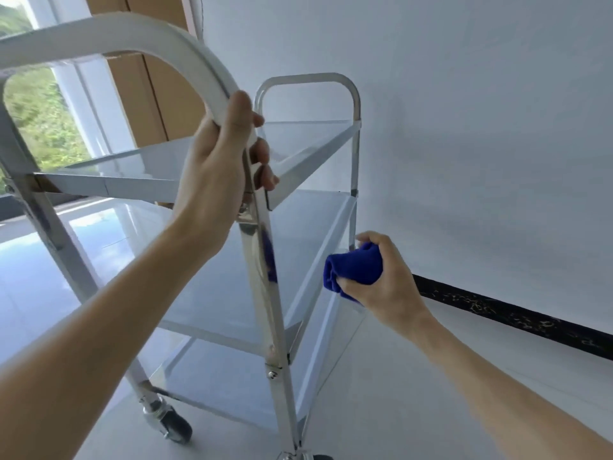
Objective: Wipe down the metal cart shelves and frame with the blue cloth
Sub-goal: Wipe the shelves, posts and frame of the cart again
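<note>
A shiny metal cart [265, 293] with three shelves and arched handles at both ends stands on castors in front of me. My left hand [219, 167] grips the near upright just below the near handle's curve, at the top shelf's corner. My right hand [381, 277] holds the bunched blue cloth [353, 268] against the right edge of the middle shelf [232, 287], close to the far right post. The cloth's blue reflection shows on the near upright.
A white wall [464, 127] runs close along the cart's right side, with a black skirting strip [514, 317] at its foot. A window [43, 121] and brown panels lie behind on the left. The floor [398, 410] is glossy pale tile. A castor [172, 423] sits bottom left.
</note>
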`<state>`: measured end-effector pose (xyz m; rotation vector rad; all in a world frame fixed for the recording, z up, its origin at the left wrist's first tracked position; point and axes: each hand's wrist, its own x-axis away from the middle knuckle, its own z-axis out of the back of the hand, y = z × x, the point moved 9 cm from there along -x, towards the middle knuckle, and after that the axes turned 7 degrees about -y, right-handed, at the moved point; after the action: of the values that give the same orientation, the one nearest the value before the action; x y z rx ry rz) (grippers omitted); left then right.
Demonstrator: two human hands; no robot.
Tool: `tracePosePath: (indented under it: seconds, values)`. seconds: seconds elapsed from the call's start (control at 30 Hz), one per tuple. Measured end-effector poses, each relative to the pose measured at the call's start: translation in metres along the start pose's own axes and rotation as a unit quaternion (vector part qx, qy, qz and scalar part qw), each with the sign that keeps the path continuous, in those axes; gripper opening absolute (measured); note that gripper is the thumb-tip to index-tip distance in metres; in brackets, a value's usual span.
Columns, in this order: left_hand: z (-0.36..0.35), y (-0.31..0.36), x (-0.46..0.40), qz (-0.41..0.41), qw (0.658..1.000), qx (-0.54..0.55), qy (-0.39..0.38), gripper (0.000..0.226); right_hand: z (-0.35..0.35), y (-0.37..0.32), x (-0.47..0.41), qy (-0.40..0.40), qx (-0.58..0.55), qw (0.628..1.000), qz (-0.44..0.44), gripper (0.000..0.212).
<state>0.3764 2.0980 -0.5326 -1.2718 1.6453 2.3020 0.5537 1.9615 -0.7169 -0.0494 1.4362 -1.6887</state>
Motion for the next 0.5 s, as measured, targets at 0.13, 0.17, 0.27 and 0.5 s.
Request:
tracePosePath:
  seconds: [0.13,0.17,0.27,0.5]
  values:
    - [0.045,0.000,0.009,-0.016,0.998,-0.003,0.067,0.037,-0.015,-0.001,-0.037,-0.013,0.039,0.999,0.004,0.073]
    - [0.056,0.000,0.011,-0.021,0.996,-0.007,0.081,0.037,-0.021,0.002,-0.045,-0.019,0.050,0.999,-0.002,0.073]
    - [0.089,-0.003,0.015,-0.027,0.992,-0.008,0.123,0.037,-0.039,0.019,-0.066,-0.032,0.081,0.996,-0.031,0.072]
    - [0.149,-0.008,0.020,-0.025,0.989,-0.010,0.146,0.037,-0.102,0.077,-0.099,-0.051,-0.097,0.965,-0.236,0.050]
